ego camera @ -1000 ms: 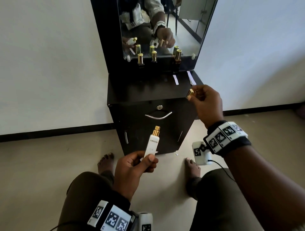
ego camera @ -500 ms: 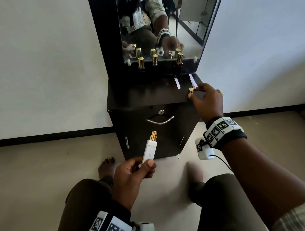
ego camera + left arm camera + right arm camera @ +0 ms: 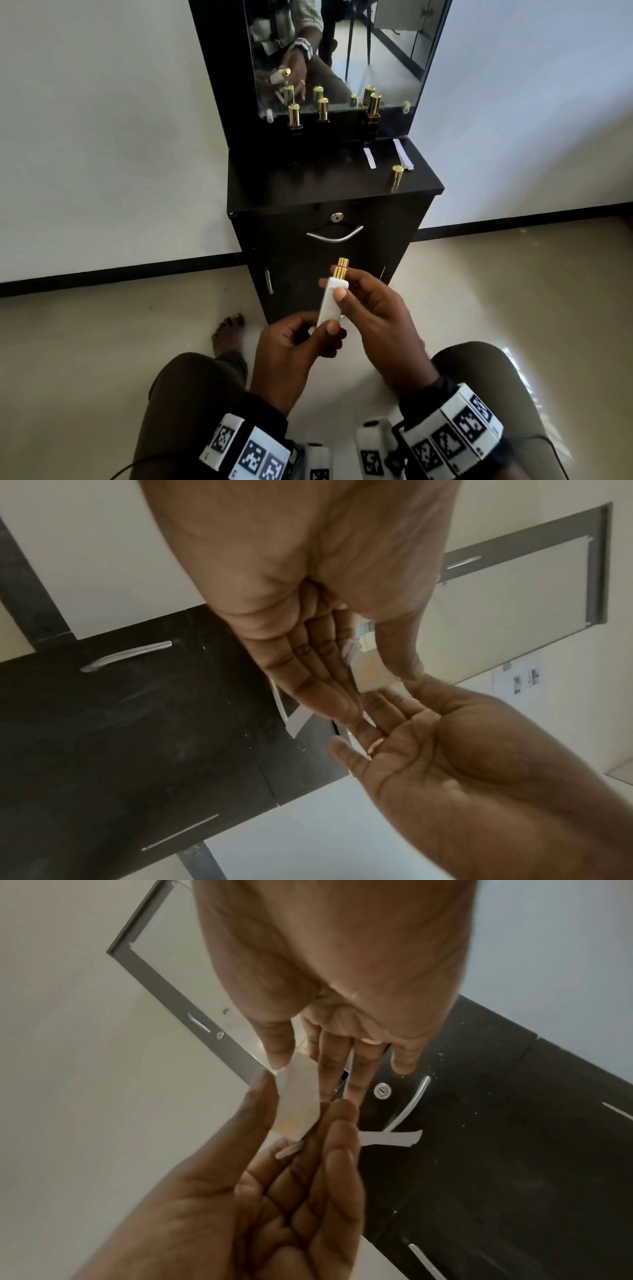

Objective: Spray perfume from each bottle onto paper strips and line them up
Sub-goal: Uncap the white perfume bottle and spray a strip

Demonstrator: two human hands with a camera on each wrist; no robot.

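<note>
A white perfume bottle (image 3: 331, 301) with a bare gold sprayer is held upright in front of the black cabinet (image 3: 329, 192). My left hand (image 3: 308, 342) grips its lower end. My right hand (image 3: 363, 308) pinches its upper part between thumb and fingers. Its gold cap (image 3: 397, 175) stands on the cabinet top at the right front. In the wrist views the bottle (image 3: 298, 1096) (image 3: 371, 670) sits between both hands, and a white paper strip (image 3: 390, 1138) (image 3: 297, 719) sticks out from behind my left fingers (image 3: 335, 1150). Two paper strips (image 3: 370, 158) (image 3: 403, 154) lie on the cabinet top.
Three capped bottles (image 3: 294, 116) (image 3: 323, 109) (image 3: 373, 109) stand at the back of the cabinet top under a mirror (image 3: 342, 51). The cabinet door has a curved metal handle (image 3: 334, 236) and a lock. My knees and a bare foot (image 3: 227, 334) are on the floor below.
My right hand set the gold cap down on the cabinet top, let go, and came back down to the bottle. My left hand kept hold of the bottle throughout.
</note>
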